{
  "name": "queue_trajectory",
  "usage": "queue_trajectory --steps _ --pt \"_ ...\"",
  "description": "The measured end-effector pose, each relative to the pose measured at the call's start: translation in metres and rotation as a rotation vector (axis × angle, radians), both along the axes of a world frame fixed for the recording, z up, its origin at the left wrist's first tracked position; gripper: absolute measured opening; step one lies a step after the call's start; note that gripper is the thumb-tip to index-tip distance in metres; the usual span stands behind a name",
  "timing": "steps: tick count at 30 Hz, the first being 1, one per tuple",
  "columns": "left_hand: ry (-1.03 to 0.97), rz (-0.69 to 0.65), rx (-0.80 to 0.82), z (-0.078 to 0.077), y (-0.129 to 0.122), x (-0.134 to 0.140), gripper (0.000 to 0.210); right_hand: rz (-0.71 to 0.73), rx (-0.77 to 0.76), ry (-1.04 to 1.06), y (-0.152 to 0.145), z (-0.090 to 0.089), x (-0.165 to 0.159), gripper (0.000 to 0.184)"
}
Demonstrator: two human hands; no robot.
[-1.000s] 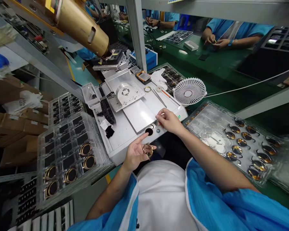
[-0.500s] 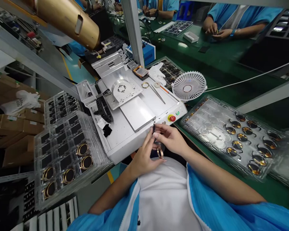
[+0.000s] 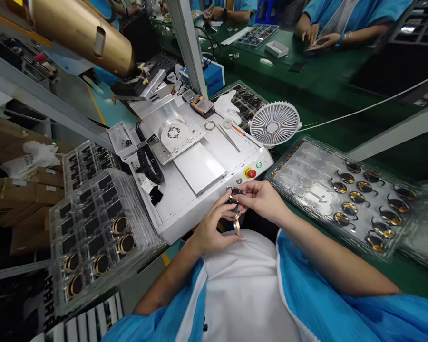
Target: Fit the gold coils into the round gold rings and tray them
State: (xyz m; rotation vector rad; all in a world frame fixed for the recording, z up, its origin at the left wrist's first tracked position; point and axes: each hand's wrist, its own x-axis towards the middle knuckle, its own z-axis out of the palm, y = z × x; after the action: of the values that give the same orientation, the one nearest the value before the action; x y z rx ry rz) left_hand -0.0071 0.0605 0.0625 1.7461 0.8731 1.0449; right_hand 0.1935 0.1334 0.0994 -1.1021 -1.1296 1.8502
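Note:
My left hand [image 3: 214, 229] is closed around a gold ring-shaped watch case [image 3: 237, 225], which stands on edge between thumb and fingers. Just above it, my right hand [image 3: 266, 202] pinches a dark round part [image 3: 236, 192] with a small shiny spot. The fingertips of my left hand are close against this part's lower edge; whether they grip it too is hard to tell. Both hands are in front of my chest, at the near edge of a white machine [image 3: 178, 223].
Left stands a stack of clear trays [image 3: 89, 247] with black squares and gold-rimmed round pieces. Right lies a clear tray [image 3: 314, 194] with dark round parts. The machine bears tweezers [image 3: 230, 138], a gold ring [image 3: 209, 125] and a red button [image 3: 250, 173]. A white fan [image 3: 274, 124] is behind.
The dark part has turned from edge-on to show more of its round face. My right-hand fingers have shifted on it. The gold ring stays in my left hand. The view has shifted slightly.

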Motion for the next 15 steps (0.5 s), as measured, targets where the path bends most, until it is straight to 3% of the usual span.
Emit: queue_trajectory --steps 3,6,11,15 --pt "0.135 -0.018 0.112 -0.0065 0.0006 -0.0015 0.092 0.052 -0.031 0.017 0.0023 -0.0007 0.0003 0.052" --pt "0.139 -0.025 0.08 -0.0094 -0.0002 -0.0004 0.1 0.018 -0.037 0.052 0.0027 -0.0034 -0.0024 0.053" --pt "-0.167 -0.047 -0.033 -0.0082 0.0005 0.0005 0.108 -0.054 -0.035 0.11 0.0007 -0.0034 -0.0047 0.047" --pt "-0.441 0.105 -0.106 -0.0045 0.0066 -0.0038 0.072 -0.028 -0.069 0.13 0.0001 0.0032 -0.0012 0.044"
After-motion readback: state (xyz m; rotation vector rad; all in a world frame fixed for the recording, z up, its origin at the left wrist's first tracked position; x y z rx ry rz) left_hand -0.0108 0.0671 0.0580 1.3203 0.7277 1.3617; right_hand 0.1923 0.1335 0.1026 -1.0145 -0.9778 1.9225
